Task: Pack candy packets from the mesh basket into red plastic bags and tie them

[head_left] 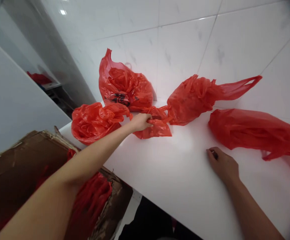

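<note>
My left hand [142, 122] reaches across the white table and is closed on a red plastic bag [157, 128], a small crumpled one lying near the middle. My right hand [223, 164] rests on the table with its fingers curled in and nothing visible in them. Just beyond it lies a long, full red plastic bag [250, 128]. Behind my left hand stands a bulging red bag [127, 86] with dark printing. Another stuffed red bag [192, 100], its handle stretched out to the right, is beside it. A rounded red bag [92, 121] sits left of my left wrist.
White tiles [180, 46] rise behind the white table [170, 173]. At the lower left, below the table edge, an open cardboard box [15, 150] holds red items [92, 200]. A pale panel [17, 90] stands on the left, with a red thing [40, 78] beyond it.
</note>
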### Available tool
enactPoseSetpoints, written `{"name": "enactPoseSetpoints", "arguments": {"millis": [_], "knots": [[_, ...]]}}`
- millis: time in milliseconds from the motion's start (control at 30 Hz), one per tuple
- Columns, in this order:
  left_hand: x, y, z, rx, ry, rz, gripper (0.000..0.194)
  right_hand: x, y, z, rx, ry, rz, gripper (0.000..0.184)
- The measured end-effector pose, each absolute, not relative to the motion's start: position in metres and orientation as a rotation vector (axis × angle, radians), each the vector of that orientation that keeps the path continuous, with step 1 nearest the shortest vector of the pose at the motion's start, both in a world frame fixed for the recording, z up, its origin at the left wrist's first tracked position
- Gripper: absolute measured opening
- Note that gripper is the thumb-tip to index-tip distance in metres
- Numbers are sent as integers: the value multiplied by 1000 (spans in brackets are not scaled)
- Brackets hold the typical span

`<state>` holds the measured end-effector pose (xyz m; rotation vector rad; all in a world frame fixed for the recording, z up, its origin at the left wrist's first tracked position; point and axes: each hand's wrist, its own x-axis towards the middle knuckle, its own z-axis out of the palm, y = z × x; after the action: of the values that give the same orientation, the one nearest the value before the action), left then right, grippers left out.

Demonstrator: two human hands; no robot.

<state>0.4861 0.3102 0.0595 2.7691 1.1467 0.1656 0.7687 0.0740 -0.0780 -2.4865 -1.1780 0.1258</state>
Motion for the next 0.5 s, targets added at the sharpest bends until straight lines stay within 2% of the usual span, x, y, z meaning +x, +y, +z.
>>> {"name": "enactPoseSetpoints", "arguments": {"millis": [100, 167, 267, 367, 500], "knots": [[439, 275, 101, 2640, 1041, 272, 31, 770, 73, -78, -2480, -1165, 155, 30], [395, 251, 125, 2237, 971, 430, 38, 770, 73, -77, -2499, -1144, 187, 30], [316, 217, 145, 1728, 1168, 440, 52, 770, 72, -74, -2541, -1095, 244, 31], [238, 191, 139, 1428, 1459, 344, 68, 771, 71, -72, -2562, -1074, 272, 33], [155, 175, 100, 1208, 1543, 142, 60, 783, 73, -85, -2564, -1165, 141, 35]]}}
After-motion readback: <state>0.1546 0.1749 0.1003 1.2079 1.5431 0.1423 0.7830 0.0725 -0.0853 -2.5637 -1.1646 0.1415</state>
